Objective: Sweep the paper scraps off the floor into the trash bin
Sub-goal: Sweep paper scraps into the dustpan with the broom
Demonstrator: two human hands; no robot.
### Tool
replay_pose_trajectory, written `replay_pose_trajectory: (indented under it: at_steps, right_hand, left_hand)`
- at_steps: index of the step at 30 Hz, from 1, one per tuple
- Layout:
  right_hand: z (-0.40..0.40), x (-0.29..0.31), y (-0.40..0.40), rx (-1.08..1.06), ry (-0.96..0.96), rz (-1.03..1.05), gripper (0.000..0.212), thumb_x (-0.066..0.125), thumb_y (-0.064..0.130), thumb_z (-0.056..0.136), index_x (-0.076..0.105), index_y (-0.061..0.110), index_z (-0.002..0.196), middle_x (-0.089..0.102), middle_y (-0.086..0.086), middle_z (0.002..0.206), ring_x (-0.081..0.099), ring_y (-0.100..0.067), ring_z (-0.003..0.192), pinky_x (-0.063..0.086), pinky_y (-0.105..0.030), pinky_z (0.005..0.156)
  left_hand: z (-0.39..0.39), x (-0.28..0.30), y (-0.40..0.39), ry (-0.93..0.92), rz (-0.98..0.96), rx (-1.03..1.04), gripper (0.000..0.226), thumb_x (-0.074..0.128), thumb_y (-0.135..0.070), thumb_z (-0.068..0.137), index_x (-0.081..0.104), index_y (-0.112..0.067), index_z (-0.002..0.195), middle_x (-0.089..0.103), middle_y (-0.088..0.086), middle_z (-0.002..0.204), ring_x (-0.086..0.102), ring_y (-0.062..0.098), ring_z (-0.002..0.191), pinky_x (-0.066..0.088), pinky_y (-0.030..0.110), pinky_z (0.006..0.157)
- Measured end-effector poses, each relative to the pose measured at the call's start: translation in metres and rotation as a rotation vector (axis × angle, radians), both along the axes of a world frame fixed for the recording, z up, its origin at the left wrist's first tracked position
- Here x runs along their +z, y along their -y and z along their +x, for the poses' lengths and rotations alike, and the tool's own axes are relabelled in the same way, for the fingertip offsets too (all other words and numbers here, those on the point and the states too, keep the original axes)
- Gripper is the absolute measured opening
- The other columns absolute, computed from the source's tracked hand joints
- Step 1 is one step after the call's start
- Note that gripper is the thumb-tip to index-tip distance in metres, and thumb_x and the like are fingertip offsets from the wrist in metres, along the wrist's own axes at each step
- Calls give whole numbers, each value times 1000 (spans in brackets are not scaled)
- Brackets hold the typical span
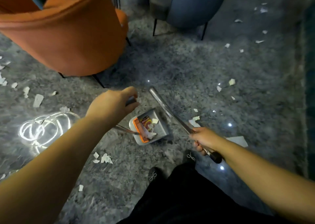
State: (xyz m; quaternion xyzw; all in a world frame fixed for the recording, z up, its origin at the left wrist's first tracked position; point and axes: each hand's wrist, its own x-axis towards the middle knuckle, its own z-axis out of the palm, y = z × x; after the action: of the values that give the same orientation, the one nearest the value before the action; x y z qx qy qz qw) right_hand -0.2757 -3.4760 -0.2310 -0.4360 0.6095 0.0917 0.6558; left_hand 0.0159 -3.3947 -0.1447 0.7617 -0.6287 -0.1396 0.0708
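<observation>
Task was judged partly done: a few paper scraps [154, 121] were already lying in the dustpan [150, 127], which sat on the floor [187, 73] just ahead of the feet. Left hand [112, 103] was curled round the dustpan handle grip; right hand [203, 139] was wrapped round the broom handle [170, 112], w/ the brush end not made out. Many scraps were left — near the orange chair [68, 36], by the feet, & at far right. No trash bin was seen, so emptying was still pending.
</observation>
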Motion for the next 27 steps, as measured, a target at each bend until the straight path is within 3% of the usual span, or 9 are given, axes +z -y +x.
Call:
replay_pose_trajectory:
  at_steps: [5,12,16,23,27]
  right_hand:
    - [-60,9,5,-89,-28,-31,32,47,6,98,51,12,129,41,-8,58,37,-9,31,30,-14,32]
    - [-131,8,26,-221,-64,-64,18,49,9,97,55,20,109,44,-7,56,39,-10,33,31,-14,33]
    - [-160,1,47,-232,-106,-73,16,50,11,97,55,22,107,45,-7,56,38,-14,42,32,-16,34]
    - [-192,-36,90,-152,-176,-41,15,50,11,96,59,11,108,52,-8,59,46,-15,42,37,-21,38]
    - [-193,-55,100,-61,-177,23,12,48,11,96,57,8,103,53,-6,50,47,-15,39,38,-22,40]
  left_hand:
    - [-53,-8,36,-2,30,-85,24,55,-45,94,49,-28,110,61,6,77,57,29,68,39,32,49]
    - [-133,-21,88,-4,-6,-141,21,51,-44,96,46,-25,104,51,2,67,53,30,61,30,29,47]
    - [-170,-33,107,-13,46,-125,21,50,-43,97,45,-23,103,51,4,71,56,32,67,36,32,52]
    - [-191,-41,135,29,52,-74,22,51,-45,96,48,-25,103,50,3,68,53,31,63,32,28,46]
    - [-191,-44,140,63,21,-75,23,53,-46,95,49,-25,101,48,2,63,53,31,58,32,27,45]
